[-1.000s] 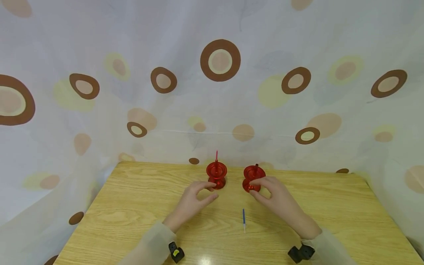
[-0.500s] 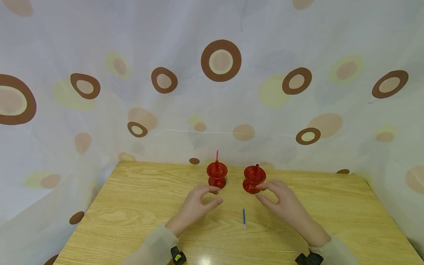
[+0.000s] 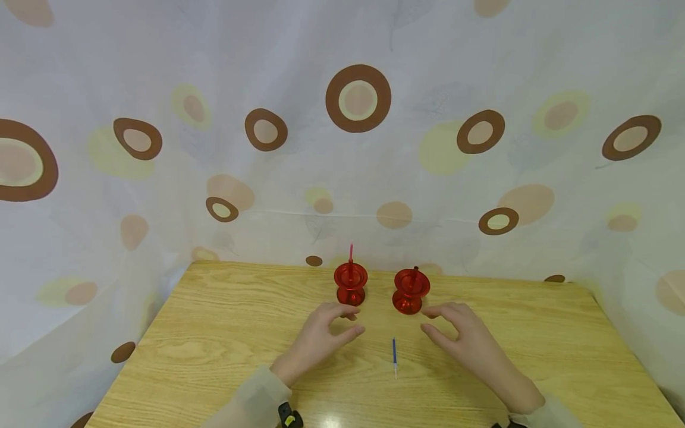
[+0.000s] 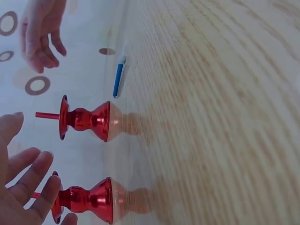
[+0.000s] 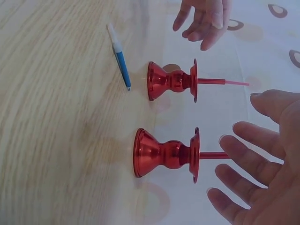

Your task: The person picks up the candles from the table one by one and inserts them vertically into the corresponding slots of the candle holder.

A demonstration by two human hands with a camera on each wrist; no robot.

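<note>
Two shiny red candle holders stand upright at the back of the table. The left candle holder point(image 3: 351, 293) carries a thin pink candle point(image 3: 351, 252) in its central tube; the tube of the right candle holder point(image 3: 408, 302) shows no candle. My left hand point(image 3: 318, 336) is just in front of the left holder, thumb and fingers apart with nothing between them. Close in front of the right holder, my right hand point(image 3: 471, 345) has its fingers relaxed and spread, also holding nothing. Between the hands a slim blue stick with a white end point(image 3: 395, 356) lies on the wood.
The pale wooden table point(image 3: 214, 333) reaches back to a white curtain point(image 3: 289, 71) with brown and yellow oval patterns. That curtain also hangs along the left and right sides.
Both hands have drawn back from the holders toward the person. The right hand has also shifted to the right, and its fingertips have come away from the right holder's base.
</note>
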